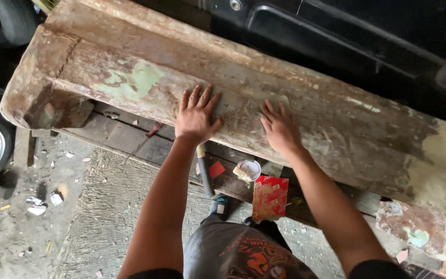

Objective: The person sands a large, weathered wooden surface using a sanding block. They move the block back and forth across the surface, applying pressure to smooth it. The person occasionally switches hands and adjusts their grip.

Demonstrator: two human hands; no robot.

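**Inspector:** Your left hand [196,114] lies flat on the long weathered panel [243,98], fingers spread, gripping nothing. Your right hand [281,129] is the same: palm down, open, just beside the left but apart from it. The panel runs slantwise across the view at waist level, resting over dark wooden planks [130,135], its surface a patchwork of rust-brown, pale green filler and bare grey.

**Operator:** What do you flag as a risk?

**Inspector:** In my judgement, the surface itself. It is rough and flaking, and bare palms sliding over it could catch on a sharp edge or a lifted scale of paint. I cannot tell how the panel is supported; if you lean on it with both hands, it may shift or tip off the planks.

**Operator:** Containers?

**Inspector:** One small round cup [249,169] stands on the planks below the panel's edge, beneath your right wrist. It holds a pale, pasty lump; what the substance is, I cannot tell. A red patterned packet [270,197] lies next to it, closed as far as I can see. A dark-handled tool [205,173] lies nearby, beneath your left forearm. Your knee could knock the cup over.
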